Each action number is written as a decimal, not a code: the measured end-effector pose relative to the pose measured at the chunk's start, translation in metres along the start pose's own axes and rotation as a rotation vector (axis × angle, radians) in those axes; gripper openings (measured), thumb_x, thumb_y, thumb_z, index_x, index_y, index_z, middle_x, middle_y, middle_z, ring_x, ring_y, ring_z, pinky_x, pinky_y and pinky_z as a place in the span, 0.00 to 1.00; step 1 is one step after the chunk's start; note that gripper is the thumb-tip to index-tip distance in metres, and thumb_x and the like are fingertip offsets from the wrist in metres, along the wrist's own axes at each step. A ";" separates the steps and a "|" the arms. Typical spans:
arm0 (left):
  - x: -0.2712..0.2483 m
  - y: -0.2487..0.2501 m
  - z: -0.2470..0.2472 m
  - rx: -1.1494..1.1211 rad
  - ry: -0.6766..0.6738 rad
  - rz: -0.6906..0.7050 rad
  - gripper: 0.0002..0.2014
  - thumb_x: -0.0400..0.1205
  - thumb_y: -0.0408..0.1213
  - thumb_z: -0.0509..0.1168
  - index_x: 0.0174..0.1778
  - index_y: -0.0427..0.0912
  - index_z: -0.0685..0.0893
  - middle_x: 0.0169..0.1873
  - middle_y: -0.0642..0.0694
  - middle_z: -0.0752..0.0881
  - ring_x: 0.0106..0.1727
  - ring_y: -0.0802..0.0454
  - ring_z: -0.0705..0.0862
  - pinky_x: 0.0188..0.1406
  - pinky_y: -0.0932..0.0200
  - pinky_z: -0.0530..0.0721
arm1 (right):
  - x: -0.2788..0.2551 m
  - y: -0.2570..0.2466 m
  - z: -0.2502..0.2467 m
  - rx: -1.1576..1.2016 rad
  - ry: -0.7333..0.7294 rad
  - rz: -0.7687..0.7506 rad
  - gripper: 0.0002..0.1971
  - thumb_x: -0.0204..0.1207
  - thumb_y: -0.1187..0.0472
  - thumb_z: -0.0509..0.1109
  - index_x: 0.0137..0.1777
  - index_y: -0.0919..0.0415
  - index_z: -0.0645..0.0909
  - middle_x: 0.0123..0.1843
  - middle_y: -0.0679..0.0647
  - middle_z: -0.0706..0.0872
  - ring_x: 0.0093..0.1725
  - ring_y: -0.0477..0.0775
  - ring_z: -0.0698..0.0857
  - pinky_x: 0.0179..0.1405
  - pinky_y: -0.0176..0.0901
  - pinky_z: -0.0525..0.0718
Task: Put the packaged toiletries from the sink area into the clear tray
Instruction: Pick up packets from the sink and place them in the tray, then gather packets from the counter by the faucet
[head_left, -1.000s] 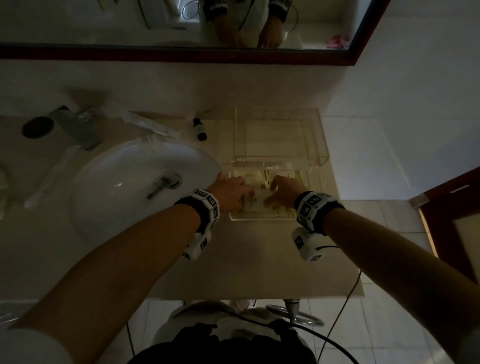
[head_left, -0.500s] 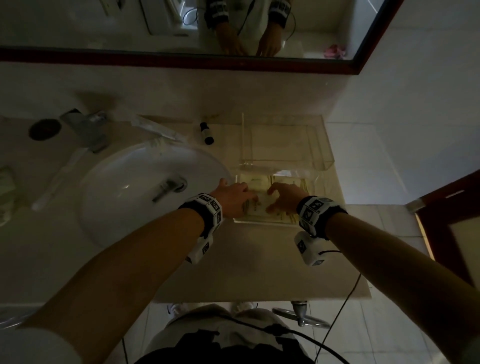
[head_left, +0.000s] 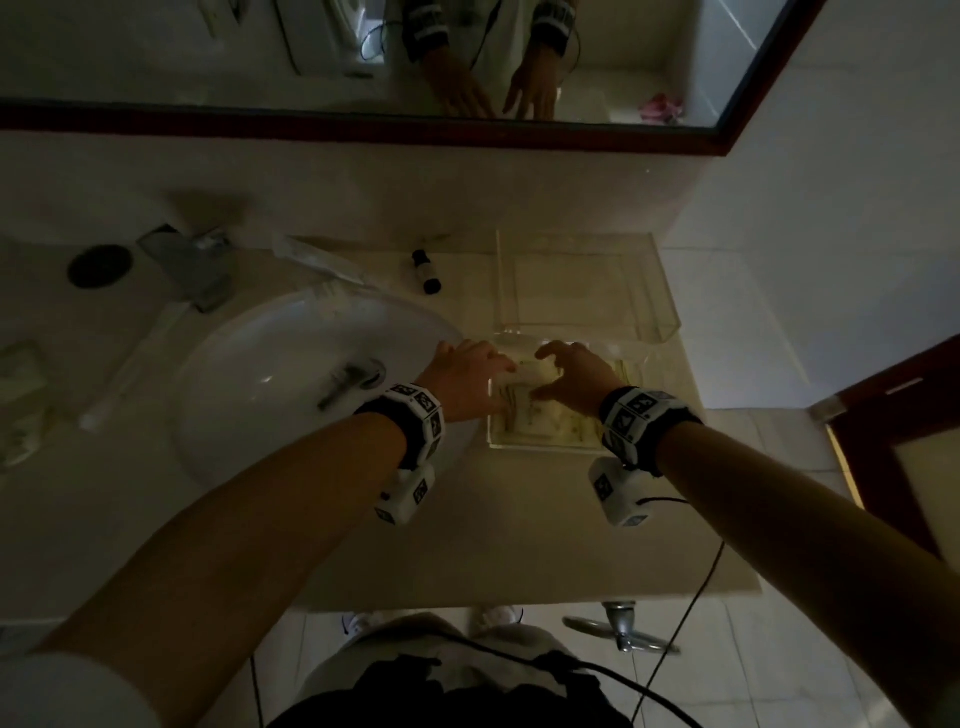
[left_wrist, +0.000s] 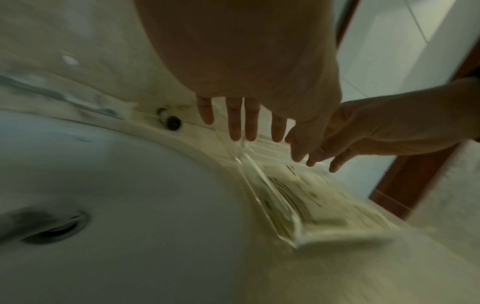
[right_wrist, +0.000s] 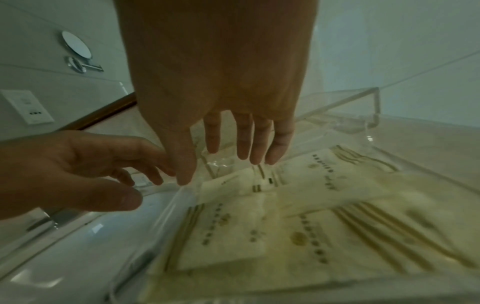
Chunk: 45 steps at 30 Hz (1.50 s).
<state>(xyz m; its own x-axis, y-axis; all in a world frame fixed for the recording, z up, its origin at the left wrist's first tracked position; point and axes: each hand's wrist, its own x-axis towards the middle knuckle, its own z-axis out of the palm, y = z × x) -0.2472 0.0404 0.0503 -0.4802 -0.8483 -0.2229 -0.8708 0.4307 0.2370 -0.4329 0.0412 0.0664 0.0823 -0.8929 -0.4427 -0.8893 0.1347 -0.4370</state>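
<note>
Left hand: hovered over the near-left corner of the clear tray, fingers straight and spread, holding nothing; no contact with the packets could be confirmed.

Right hand: just beside the left, above the tray's middle, fingers loosely extended, thumb apart, empty.

Clear tray: acrylic, low-walled, on the counter directly right of the basin. A second, taller clear box stood behind it against the wall; nothing could be made out inside it.

Packaged toiletries, in tray: several flat cream sachets with olive stripes and printed text, overlapping in a loose pile on the tray floor. Exact count could not be told.

Packaged toiletries, outside tray: a long wrapped item behind the basin; a slim white wrapped stick on the counter left of the basin; pale packets at the far left edge, too dim to identify. A small dark-capped bottle lay between the long item and the taller box.

Fixtures: faucet behind the basin; dark round object to its left; mirror above.

Progress, as judged: partly done. One batch was lodged in the tray; the wrapped pieces around the basin remained to be collected, and the bottle possibly too.
</note>
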 end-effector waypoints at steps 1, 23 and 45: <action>-0.003 -0.007 -0.003 -0.027 0.018 -0.027 0.27 0.77 0.54 0.64 0.73 0.55 0.72 0.72 0.50 0.73 0.72 0.47 0.71 0.68 0.45 0.65 | 0.001 -0.008 0.000 0.008 0.012 -0.019 0.32 0.69 0.51 0.78 0.72 0.50 0.72 0.68 0.58 0.75 0.65 0.60 0.78 0.64 0.51 0.80; -0.160 -0.217 -0.029 -0.411 0.272 -0.591 0.32 0.75 0.62 0.66 0.75 0.61 0.67 0.76 0.49 0.68 0.76 0.43 0.68 0.73 0.38 0.70 | 0.054 -0.244 0.084 0.060 -0.172 -0.333 0.34 0.72 0.48 0.75 0.77 0.47 0.67 0.77 0.57 0.67 0.75 0.61 0.70 0.67 0.55 0.78; -0.316 -0.329 0.000 -0.449 0.403 -0.988 0.34 0.73 0.62 0.68 0.74 0.62 0.69 0.76 0.48 0.70 0.75 0.43 0.71 0.71 0.38 0.72 | 0.060 -0.400 0.197 -0.014 -0.356 -0.513 0.32 0.74 0.46 0.72 0.77 0.46 0.66 0.76 0.60 0.69 0.75 0.63 0.70 0.73 0.57 0.72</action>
<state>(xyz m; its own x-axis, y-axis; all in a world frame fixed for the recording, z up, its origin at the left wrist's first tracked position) 0.1913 0.1670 0.0427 0.5273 -0.8257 -0.2003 -0.6933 -0.5544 0.4604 0.0161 0.0186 0.0600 0.6431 -0.6445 -0.4137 -0.7023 -0.2809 -0.6541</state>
